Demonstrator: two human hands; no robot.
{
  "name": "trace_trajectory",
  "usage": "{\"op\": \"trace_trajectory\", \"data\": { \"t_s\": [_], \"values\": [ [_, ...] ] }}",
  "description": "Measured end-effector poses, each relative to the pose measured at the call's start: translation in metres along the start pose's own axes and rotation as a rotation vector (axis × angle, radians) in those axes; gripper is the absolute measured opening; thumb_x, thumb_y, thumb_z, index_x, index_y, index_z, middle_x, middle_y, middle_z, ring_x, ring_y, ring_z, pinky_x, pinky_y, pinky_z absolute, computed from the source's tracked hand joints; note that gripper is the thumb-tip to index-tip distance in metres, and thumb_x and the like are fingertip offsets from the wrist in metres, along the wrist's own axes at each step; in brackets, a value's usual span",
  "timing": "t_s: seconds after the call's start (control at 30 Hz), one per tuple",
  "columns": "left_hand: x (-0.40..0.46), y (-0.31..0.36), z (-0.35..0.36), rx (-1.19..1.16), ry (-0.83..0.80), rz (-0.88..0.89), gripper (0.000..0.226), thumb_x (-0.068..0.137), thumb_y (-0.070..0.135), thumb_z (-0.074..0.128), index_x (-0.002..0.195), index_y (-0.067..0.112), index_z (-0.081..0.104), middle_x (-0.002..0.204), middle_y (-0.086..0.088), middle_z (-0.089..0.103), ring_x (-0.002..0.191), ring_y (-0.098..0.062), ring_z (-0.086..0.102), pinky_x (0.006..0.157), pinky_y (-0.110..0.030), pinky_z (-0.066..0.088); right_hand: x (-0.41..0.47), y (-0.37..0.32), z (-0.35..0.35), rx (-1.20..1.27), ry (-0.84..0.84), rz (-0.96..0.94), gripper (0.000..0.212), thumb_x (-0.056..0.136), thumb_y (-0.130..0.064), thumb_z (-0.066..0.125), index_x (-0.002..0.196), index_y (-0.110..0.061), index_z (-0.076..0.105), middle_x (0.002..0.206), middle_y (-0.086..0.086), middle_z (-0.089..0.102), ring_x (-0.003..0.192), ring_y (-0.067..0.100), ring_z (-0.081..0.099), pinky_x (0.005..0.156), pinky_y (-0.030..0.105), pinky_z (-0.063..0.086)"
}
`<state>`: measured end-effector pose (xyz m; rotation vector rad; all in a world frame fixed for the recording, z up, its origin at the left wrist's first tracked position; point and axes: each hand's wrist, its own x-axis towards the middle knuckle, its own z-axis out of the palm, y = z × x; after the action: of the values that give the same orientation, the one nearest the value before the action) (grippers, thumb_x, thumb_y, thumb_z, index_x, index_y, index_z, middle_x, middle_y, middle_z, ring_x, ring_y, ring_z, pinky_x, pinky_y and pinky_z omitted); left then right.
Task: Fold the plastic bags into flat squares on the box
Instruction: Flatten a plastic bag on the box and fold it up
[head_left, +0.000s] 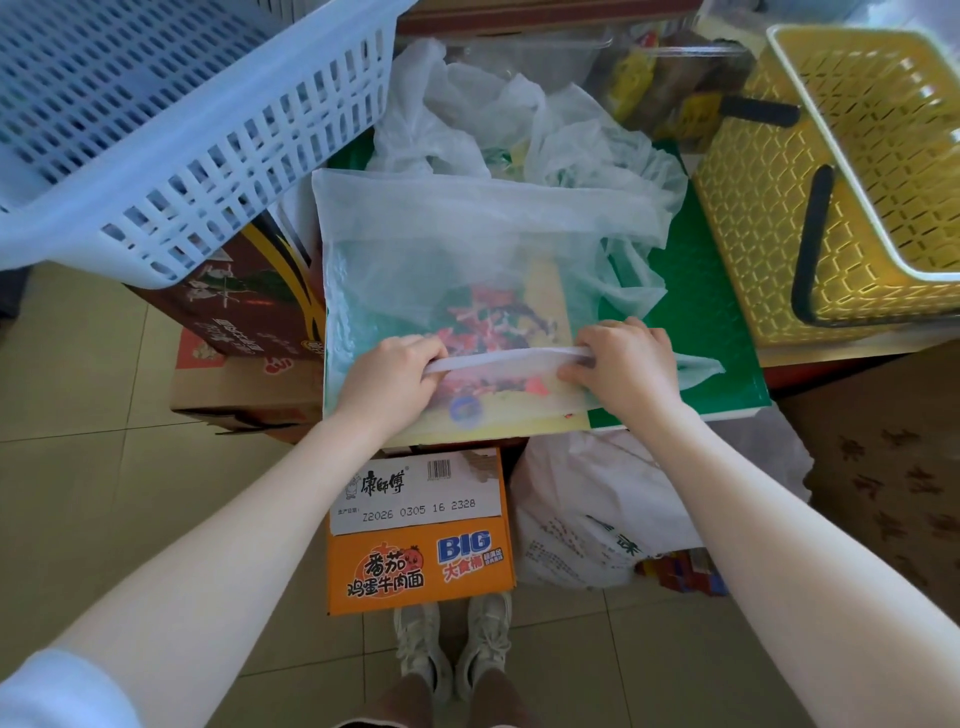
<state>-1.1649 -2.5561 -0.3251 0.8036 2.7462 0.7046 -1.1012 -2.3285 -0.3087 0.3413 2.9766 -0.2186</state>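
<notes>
Plastic bag, thin and translucent white, lies spread flat over the top of a printed box whose green lid shows bare at the right. Its near edge is gathered into a narrow rolled band that runs left to right between the two hands. The left hand grips the left end of that band, fingers curled round it, knuckles up. The right hand pinches the right end, thumb and fingers closed on the plastic, so each grip is closed on the bag and the bag's body stretches away on the far side of both hands. More crumpled plastic bags are heaped at the far end of the box. A large blue basket tilts at far left; a yellow basket with black handles sits at right. Below the near edge stands an orange carton of noodles, with a white sack just to its right. A pair of pale shoes stands on the tiled floor.
</notes>
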Motion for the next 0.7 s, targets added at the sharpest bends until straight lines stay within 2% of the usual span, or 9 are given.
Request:
{"op": "trace_trajectory", "data": {
  "t_s": [0.07, 0.13, 0.23, 0.33, 0.43, 0.5, 0.57, 0.63, 0.7],
  "values": [
    [-0.005, 0.001, 0.003, 0.025, 0.022, 0.017, 0.012, 0.090, 0.015, 0.052, 0.095, 0.012, 0.063, 0.090, -0.002, 0.059, 0.089, -0.024, 0.051, 0.064, -0.029, 0.036, -0.006, 0.003, 0.004, -0.019, 0.049, 0.008, 0.022, 0.084, -0.033, 0.061, 0.075, -0.013, 0.054, 0.076, 0.001, 0.049, 0.088, 0.029, 0.048, 0.068, 0.034, 0.023],
    [-0.012, 0.003, 0.007, 0.035, 0.057, 0.036, 0.014, 0.086, 0.018, 0.059, 0.099, 0.013, 0.065, 0.093, -0.004, 0.062, 0.091, -0.026, 0.051, 0.065, -0.029, 0.038, -0.012, 0.003, 0.012, -0.029, 0.120, 0.013, 0.018, 0.082, -0.024, 0.065, 0.077, -0.008, 0.059, 0.077, 0.005, 0.054, 0.083, 0.030, 0.050, 0.067, 0.034, 0.026],
    [-0.021, 0.001, 0.015, 0.064, 0.060, 0.103, 0.028, 0.076, 0.019, 0.074, 0.102, 0.012, 0.067, 0.086, -0.006, 0.062, 0.084, -0.030, 0.055, 0.066, -0.034, 0.046, -0.019, 0.000, 0.022, -0.083, 0.272, -0.053, 0.014, 0.061, 0.001, 0.067, 0.064, -0.005, 0.056, 0.067, 0.010, 0.056, 0.064, 0.030, 0.053, 0.059, 0.032, 0.034],
    [-0.028, 0.001, 0.018, 0.053, 0.073, 0.147, 0.036, 0.068, 0.000, 0.076, 0.103, 0.008, 0.069, 0.080, -0.010, 0.059, 0.076, -0.030, 0.056, 0.065, -0.042, 0.050, -0.029, 0.003, 0.027, -0.137, 0.303, -0.194, 0.011, 0.058, -0.001, 0.047, 0.063, -0.008, 0.053, 0.063, 0.007, 0.056, 0.056, 0.027, 0.053, 0.054, 0.029, 0.040],
    [-0.036, -0.002, 0.022, 0.085, 0.099, 0.232, 0.051, 0.061, -0.022, 0.061, 0.103, 0.005, 0.069, 0.090, -0.017, 0.063, 0.083, -0.035, 0.061, 0.074, -0.048, 0.053, -0.041, 0.017, 0.034, -0.097, 0.215, -0.270, 0.025, 0.064, -0.003, 0.046, 0.079, -0.004, 0.067, 0.085, 0.011, 0.069, 0.070, 0.029, 0.064, 0.058, 0.031, 0.050],
    [-0.042, -0.009, 0.028, 0.148, 0.068, 0.311, 0.046, 0.071, -0.011, 0.048, 0.110, 0.004, 0.067, 0.112, -0.021, 0.063, 0.101, -0.040, 0.061, 0.092, -0.051, 0.046, -0.048, 0.024, 0.037, -0.076, 0.153, -0.279, 0.038, 0.069, -0.004, 0.045, 0.098, 0.000, 0.070, 0.105, 0.015, 0.069, 0.089, 0.033, 0.068, 0.073, 0.040, 0.056],
    [-0.049, -0.017, 0.032, 0.249, -0.046, 0.337, 0.045, 0.087, 0.018, 0.037, 0.128, 0.008, 0.053, 0.135, -0.016, 0.049, 0.123, -0.037, 0.047, 0.110, -0.045, 0.026, -0.056, 0.028, 0.040, -0.082, 0.098, -0.278, 0.049, 0.072, -0.007, 0.045, 0.117, 0.003, 0.062, 0.123, 0.018, 0.061, 0.110, 0.035, 0.061, 0.096, 0.044, 0.045],
    [-0.055, -0.022, 0.037, 0.390, -0.137, 0.319, 0.059, 0.093, 0.045, 0.026, 0.142, 0.014, 0.031, 0.148, -0.008, 0.029, 0.136, -0.028, 0.029, 0.110, -0.041, 0.012, -0.066, 0.022, 0.037, -0.107, 0.053, -0.243, 0.058, 0.079, -0.021, 0.039, 0.131, 0.001, 0.049, 0.138, 0.017, 0.048, 0.127, 0.033, 0.047, 0.112, 0.039, 0.024],
    [-0.058, -0.021, 0.038, 0.474, -0.163, 0.290, 0.069, 0.088, 0.054, 0.026, 0.145, 0.015, 0.023, 0.150, -0.008, 0.022, 0.138, -0.026, 0.023, 0.109, -0.041, 0.011, -0.072, 0.003, 0.033, -0.087, 0.024, -0.234, 0.066, 0.085, -0.036, 0.031, 0.142, -0.004, 0.033, 0.149, 0.013, 0.032, 0.139, 0.029, 0.029, 0.117, 0.038, 0.012]
  ]
}}
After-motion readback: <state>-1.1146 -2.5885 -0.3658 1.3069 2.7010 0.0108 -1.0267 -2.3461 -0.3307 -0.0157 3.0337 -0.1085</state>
